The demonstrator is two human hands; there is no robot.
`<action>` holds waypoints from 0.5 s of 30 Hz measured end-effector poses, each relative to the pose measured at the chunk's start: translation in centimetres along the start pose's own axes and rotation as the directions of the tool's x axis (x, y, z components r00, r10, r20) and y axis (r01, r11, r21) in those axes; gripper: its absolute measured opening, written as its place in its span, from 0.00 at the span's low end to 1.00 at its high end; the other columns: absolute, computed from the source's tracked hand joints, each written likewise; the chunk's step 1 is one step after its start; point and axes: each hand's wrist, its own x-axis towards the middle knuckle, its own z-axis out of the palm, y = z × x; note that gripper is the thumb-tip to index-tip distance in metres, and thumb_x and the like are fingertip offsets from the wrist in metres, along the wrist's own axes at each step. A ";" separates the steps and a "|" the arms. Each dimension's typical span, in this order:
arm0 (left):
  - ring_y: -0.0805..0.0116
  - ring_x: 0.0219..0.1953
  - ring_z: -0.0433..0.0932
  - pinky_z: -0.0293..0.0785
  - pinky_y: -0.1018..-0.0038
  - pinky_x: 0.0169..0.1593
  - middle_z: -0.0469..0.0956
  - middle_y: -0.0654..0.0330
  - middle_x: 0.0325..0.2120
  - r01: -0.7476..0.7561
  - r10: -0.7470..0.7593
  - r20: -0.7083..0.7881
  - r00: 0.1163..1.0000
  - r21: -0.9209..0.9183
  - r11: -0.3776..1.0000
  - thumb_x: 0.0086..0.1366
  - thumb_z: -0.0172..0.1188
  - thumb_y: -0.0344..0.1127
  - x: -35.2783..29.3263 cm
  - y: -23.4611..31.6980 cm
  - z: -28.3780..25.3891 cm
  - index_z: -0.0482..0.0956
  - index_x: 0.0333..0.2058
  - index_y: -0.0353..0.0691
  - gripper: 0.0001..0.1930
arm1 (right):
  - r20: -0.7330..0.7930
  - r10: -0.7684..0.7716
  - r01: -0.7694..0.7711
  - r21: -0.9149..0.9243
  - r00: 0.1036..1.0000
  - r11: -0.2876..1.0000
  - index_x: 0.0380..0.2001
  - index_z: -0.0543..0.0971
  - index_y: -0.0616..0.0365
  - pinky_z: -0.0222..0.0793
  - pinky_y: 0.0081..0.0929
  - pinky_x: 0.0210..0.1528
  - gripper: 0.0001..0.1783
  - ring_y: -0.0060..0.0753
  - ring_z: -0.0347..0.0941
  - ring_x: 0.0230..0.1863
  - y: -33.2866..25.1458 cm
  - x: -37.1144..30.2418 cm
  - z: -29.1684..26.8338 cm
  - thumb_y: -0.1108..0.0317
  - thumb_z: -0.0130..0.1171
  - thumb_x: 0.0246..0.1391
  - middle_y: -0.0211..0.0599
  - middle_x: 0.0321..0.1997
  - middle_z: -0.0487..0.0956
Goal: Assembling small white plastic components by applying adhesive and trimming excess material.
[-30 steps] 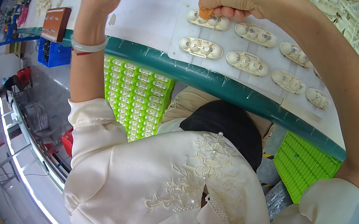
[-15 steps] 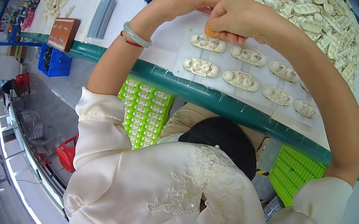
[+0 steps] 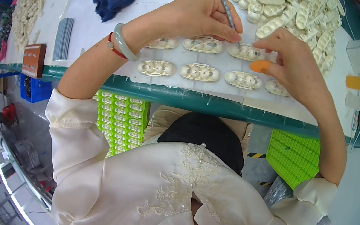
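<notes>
Two hands over the counter (image 3: 177,97). Left hand (image 3: 196,19) pinches one slim gray rod-shaped tool (image 3: 224,3) between thumb and fingers, lower end at a cream oval case (image 3: 248,53), third from left in the back row; contact can't be told. Right hand (image 3: 300,67) is half-curled, index and thumb apart near the same case's right end; one orange piece (image 3: 260,66) sits at the thumb tip, worn or held, can't tell.

Count: seven cream oval cases visible, three in back row, four in front, on a pale board (image 3: 220,89). Left wrist partly covers the leftmost back one; right hand overlaps the rightmost front one and hides the back row's right end. One jade-colored bangle (image 3: 122,44), one red bracelet (image 3: 112,45) on left wrist.

Around: two heaps of cream parts, large one (image 3: 293,10) behind right hand, other (image 3: 35,7) far left, too many to count. One navy cloth (image 3: 113,0), one bundle of gray strips (image 3: 63,39), one brown block (image 3: 33,60). Below: one blue bin (image 3: 35,91), two green trays, left (image 3: 145,119) filled, right (image 3: 294,157).
</notes>
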 end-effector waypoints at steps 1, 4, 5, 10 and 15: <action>0.83 0.27 0.76 0.71 0.88 0.31 0.78 0.63 0.25 0.020 -0.020 0.003 1.000 0.010 1.000 0.56 0.59 0.28 0.0 0.1 0.1 0.76 0.33 0.35 0.06 | -0.011 -0.085 0.085 -0.057 0.996 0.995 0.31 0.79 0.61 0.67 0.32 0.35 0.12 0.38 0.72 0.31 0.0 0.0 0.5 0.70 0.63 0.39 0.39 0.29 0.73; 0.86 0.25 0.74 0.67 0.91 0.26 0.78 0.64 0.24 -0.008 0.007 -0.036 0.999 -0.022 1.000 0.56 0.60 0.28 0.1 -0.6 0.2 0.76 0.32 0.36 0.05 | -0.006 -0.067 0.067 -0.047 0.998 0.997 0.28 0.78 0.62 0.66 0.33 0.37 0.11 0.42 0.72 0.34 -0.1 0.6 0.8 0.70 0.63 0.37 0.40 0.28 0.72; 0.86 0.25 0.74 0.67 0.91 0.26 0.78 0.64 0.24 0.002 -0.003 -0.033 0.999 -0.020 1.000 0.56 0.60 0.28 0.1 -0.6 0.2 0.76 0.32 0.36 0.05 | -0.003 -0.098 0.097 -0.051 0.995 0.994 0.26 0.77 0.62 0.66 0.34 0.37 0.10 0.42 0.72 0.33 0.1 0.7 1.0 0.71 0.63 0.37 0.41 0.28 0.73; 0.82 0.28 0.76 0.72 0.89 0.31 0.78 0.62 0.25 -0.047 0.050 -0.032 0.998 0.079 0.996 0.56 0.60 0.28 -0.1 0.2 0.6 0.75 0.32 0.35 0.05 | 0.007 -0.026 0.026 0.007 1.000 1.000 0.23 0.76 0.63 0.66 0.35 0.36 0.09 0.43 0.72 0.33 0.0 0.7 0.8 0.71 0.63 0.36 0.41 0.26 0.73; 0.79 0.32 0.77 0.74 0.86 0.36 0.78 0.60 0.27 -0.084 0.083 -0.090 0.993 -0.010 0.996 0.56 0.59 0.25 -0.2 -0.3 1.1 0.75 0.32 0.33 0.05 | -0.044 -0.081 0.081 -0.007 0.996 0.997 0.23 0.76 0.63 0.66 0.35 0.37 0.09 0.44 0.71 0.34 0.3 0.7 1.2 0.71 0.63 0.36 0.42 0.25 0.74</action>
